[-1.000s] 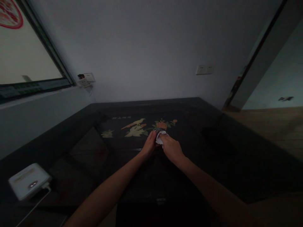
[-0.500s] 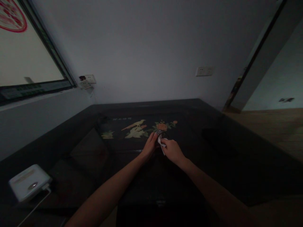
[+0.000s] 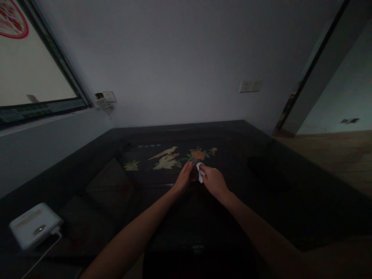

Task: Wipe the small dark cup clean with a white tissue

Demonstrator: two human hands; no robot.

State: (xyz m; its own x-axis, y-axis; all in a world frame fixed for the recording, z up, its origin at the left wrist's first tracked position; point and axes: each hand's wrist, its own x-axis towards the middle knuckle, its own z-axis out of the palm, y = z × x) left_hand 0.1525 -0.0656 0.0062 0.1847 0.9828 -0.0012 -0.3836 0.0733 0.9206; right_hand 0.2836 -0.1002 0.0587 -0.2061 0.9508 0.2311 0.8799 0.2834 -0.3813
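Note:
My left hand [image 3: 183,179] is closed around the left side of a small, dark, shiny cup-like thing [image 3: 195,176]. Its round rim glints at the top, but the dim light hides most of its shape. Pinched in the closed fingers of my right hand [image 3: 214,180] is a crumpled white tissue [image 3: 200,173]. The tissue lies against the right side and rim of the cup-like thing. Both hands are held over the near part of a dark, glossy table [image 3: 180,127], just below its inlaid bird-and-flower picture [image 3: 167,158].
At the left of the table sits a white box-shaped device [image 3: 36,226] with a white cable [image 3: 43,254]. A flat dark object [image 3: 267,170] lies to the right. Behind the table is a wall with sockets [image 3: 250,86]; a window [image 3: 35,62] is at the left.
My right hand has shifted the tissue from the mouth of the cup-like thing to its right side, bunching it differently. My left hand has stayed around the cup-like thing.

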